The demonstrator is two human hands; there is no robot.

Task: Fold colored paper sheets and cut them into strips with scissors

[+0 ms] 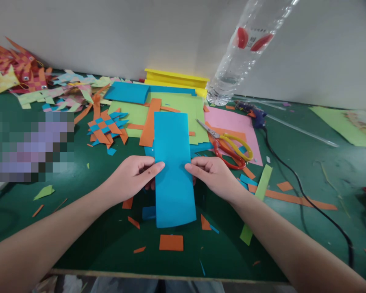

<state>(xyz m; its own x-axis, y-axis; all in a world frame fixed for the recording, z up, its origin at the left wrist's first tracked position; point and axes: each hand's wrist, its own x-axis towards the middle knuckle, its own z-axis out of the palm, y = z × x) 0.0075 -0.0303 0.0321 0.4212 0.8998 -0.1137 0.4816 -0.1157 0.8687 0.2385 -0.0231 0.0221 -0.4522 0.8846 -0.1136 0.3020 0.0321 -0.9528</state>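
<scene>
A long blue paper strip (173, 191) is held upright in front of me, above the green table. My left hand (137, 175) pinches its left edge, thumb on the near face and fingers behind. On the opposite edge, my right hand (212, 175) grips the paper the same way. Just beyond the right hand lie scissors (228, 144) with one yellow and one red handle. A woven orange and blue paper fish (106, 127) rests past my left hand. Behind the strip are light green paper sheets (183, 103) and an orange strip (151, 122).
A clear plastic bottle (244, 53) leans against the wall. A glue gun (253, 114) trails a black cord (295, 175) down the right side. Pink paper (232, 122), folded yellow paper (177, 79) and paper fish (33, 69) are at the back. Scraps, including an orange rectangle (171, 242), lie nearer.
</scene>
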